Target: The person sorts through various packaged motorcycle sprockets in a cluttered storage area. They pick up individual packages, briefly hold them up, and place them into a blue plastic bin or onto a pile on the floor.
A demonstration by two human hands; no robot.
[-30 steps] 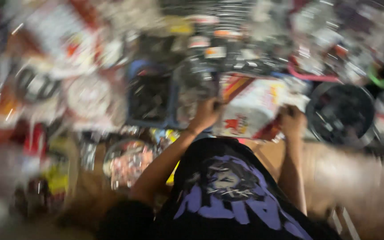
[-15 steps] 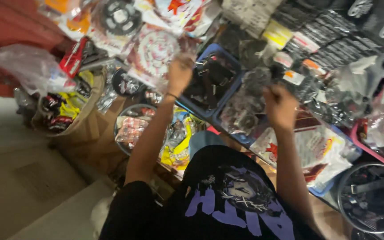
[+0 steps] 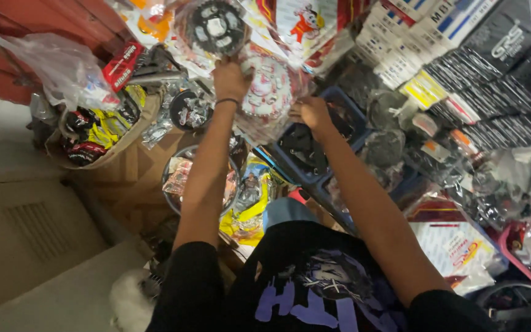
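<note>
My left hand [image 3: 230,79] reaches up and grips the top edge of a clear plastic packet holding a round sprocket with red-and-white print [image 3: 270,92]. My right hand [image 3: 310,114] holds the same packet at its lower right side. Just above the left hand hangs another packet with a black toothed sprocket [image 3: 211,26]. A dark band sits on my left wrist. My black shirt with a purple print fills the bottom of the view.
A blue crate [image 3: 345,104] of dark parts sits under the right hand. A round metal bowl [image 3: 173,184] of packets lies below the left arm. A basket [image 3: 136,129] with yellow and red packs stands left. Boxed parts [image 3: 493,55] stack at upper right.
The view swung left and steadied. Both hands moved from the crates up to the hanging packets, and now hold the red-and-white sprocket packet.
</note>
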